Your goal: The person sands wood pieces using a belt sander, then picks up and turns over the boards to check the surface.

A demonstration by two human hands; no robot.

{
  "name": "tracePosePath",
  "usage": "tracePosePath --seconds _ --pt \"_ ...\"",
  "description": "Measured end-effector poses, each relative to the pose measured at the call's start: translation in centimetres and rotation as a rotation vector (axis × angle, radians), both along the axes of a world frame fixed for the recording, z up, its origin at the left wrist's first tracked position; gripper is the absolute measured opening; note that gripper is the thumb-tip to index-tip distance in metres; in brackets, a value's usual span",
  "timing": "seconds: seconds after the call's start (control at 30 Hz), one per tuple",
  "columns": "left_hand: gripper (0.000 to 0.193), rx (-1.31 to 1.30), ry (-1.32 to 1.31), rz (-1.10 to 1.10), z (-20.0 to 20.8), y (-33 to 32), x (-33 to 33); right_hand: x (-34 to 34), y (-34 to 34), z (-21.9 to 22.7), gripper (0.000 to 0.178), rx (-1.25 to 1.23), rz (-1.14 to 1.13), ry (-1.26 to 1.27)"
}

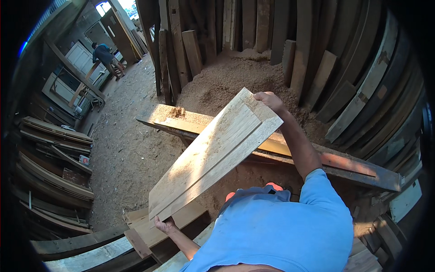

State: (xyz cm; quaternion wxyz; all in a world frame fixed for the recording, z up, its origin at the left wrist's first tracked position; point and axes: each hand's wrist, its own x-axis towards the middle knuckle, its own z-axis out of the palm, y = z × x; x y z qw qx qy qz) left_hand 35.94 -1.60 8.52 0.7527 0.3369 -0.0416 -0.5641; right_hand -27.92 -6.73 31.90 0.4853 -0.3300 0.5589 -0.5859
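A long pale wooden panel (213, 156), with a raised field and bevelled borders, slants across the middle of the view with sawdust on its face. My right hand (272, 101) is closed on its far right corner. Down at the near left end, my left hand (166, 225) grips the lower edge, with part of the fingers hidden beneath the wood. Behind and below the panel runs a long narrow bench-like machine (383, 177), its bed strewn with sawdust and shavings; the panel hides its middle.
A large sawdust heap (231, 72) lies beyond the machine. Upright planks (328, 77) line the far and right sides. Stacked boards (56, 181) fill the left, and more boards (181, 220) lie near my left hand. Another person (105, 54) bends over work at far left.
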Motion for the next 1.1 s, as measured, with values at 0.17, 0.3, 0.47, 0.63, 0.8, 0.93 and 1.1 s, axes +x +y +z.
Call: tracePosePath --seconds 0.17,0.3,0.47,0.63,0.8,0.93,1.1 --pt "0.049 0.003 -0.020 0.029 -0.1 -0.5 -0.2 0.0 0.2 0.6 0.026 -0.077 0.030 0.089" --pt "0.049 0.003 -0.039 0.052 -0.1 -0.7 -0.3 -0.1 0.8 1.1 0.026 -0.171 0.132 -0.021" --pt "0.050 0.011 -0.063 0.100 0.7 -1.1 -1.0 0.7 2.3 2.1 0.027 -0.260 0.149 -0.075" --pt "0.051 0.057 -0.108 0.057 -0.1 -1.9 -0.3 1.7 3.3 4.0 0.028 -0.345 0.190 -0.091" --pt "0.042 0.035 -0.049 -0.076 -4.2 -2.1 -0.1 4.3 2.6 5.2 0.035 -0.327 0.022 0.081" --pt "0.038 0.112 0.093 -0.109 -9.3 -1.0 -1.6 4.9 1.7 5.8 0.045 -0.313 -0.017 0.322" --pt "0.040 0.191 0.117 -0.124 -15.1 1.3 -3.1 5.5 1.2 6.8 0.052 -0.331 -0.021 0.507"
